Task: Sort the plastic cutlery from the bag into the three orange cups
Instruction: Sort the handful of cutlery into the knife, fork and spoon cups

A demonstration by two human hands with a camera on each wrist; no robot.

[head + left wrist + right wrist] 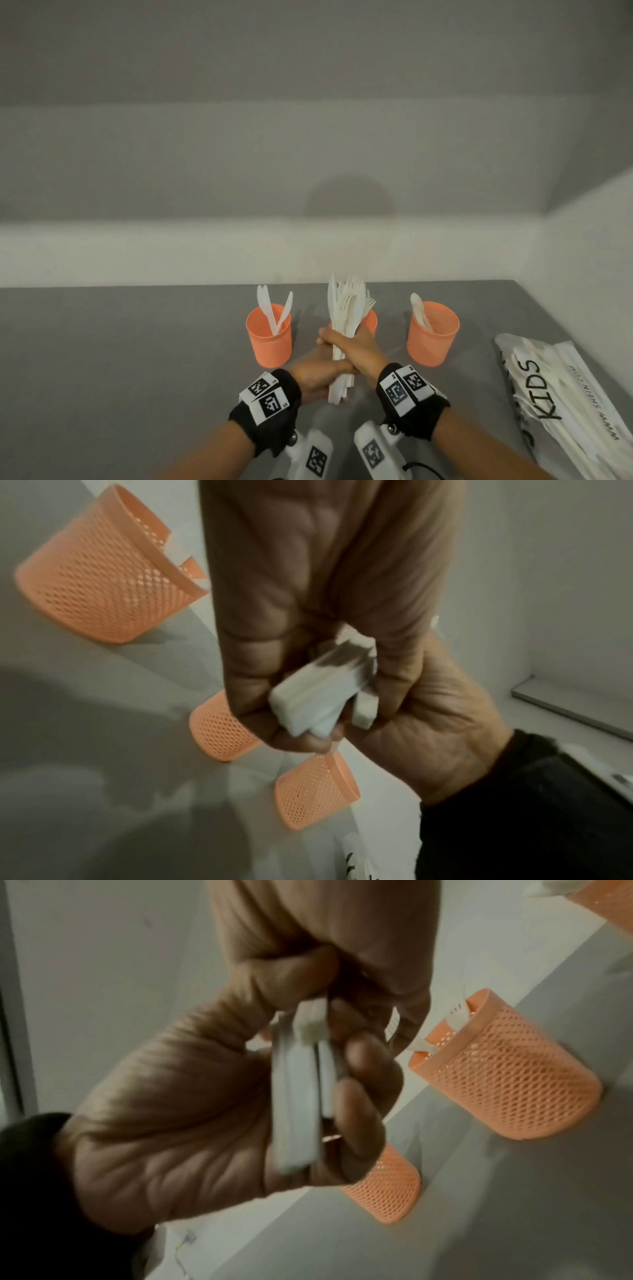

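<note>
Both hands hold one upright bundle of white plastic cutlery [346,310], forks and a knife fanning out at its top. My left hand [315,371] grips the handles low down, and my right hand [356,346] wraps round them just above. The bundle stands in front of the middle orange cup [371,322], which is mostly hidden. Two knives stand in the left orange cup [269,337], and a spoon leans in the right orange cup [432,337]. In the left wrist view my left hand [308,588] curls over the handle ends [318,696]. The right wrist view shows my right hand [325,920] on the handles [301,1096].
A white plastic bag [565,394] printed "KIDS" lies flat at the right of the grey table [120,359], with more cutlery showing through it. A pale wall runs close behind the cups and along the right side.
</note>
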